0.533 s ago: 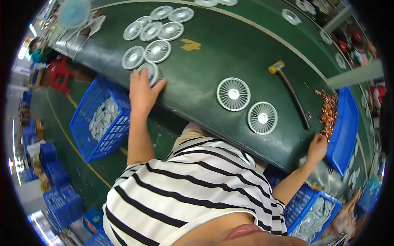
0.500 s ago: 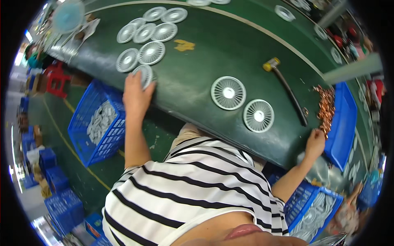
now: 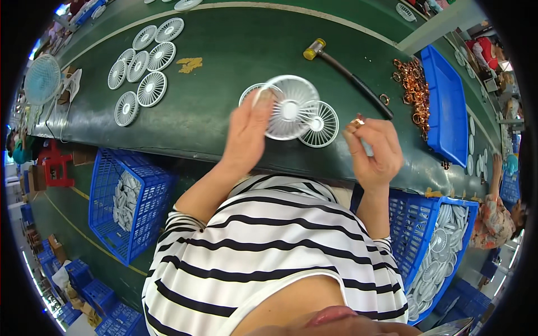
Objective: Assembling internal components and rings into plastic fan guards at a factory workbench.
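Observation:
My left hand (image 3: 246, 131) is closed on the edge of a pale round fan grille (image 3: 289, 115), lifted over the table in front of me and slightly blurred. Two similar grilles lie beneath it: a left grille (image 3: 250, 93), mostly covered by the hand and held piece, and a right grille (image 3: 322, 127). Just right of these, my right hand (image 3: 376, 148) pinches a small copper-coloured ring-like piece (image 3: 357, 121) between thumb and fingers. A heap of similar copper-coloured rings (image 3: 413, 89) lies further right, against a blue tray (image 3: 448, 112).
A mallet (image 3: 350, 75) with a yellow head and dark handle lies beyond my hands, a loose ring (image 3: 384, 99) beside it. Several grilles (image 3: 151, 88) are grouped at the far left of the green table (image 3: 213, 106). Blue crates (image 3: 147, 224) of pale parts flank me below the table edge.
My left hand has brought a grille from the left group to the middle, over the two grilles there. My right hand has come away from the copper heap with a ring-like piece.

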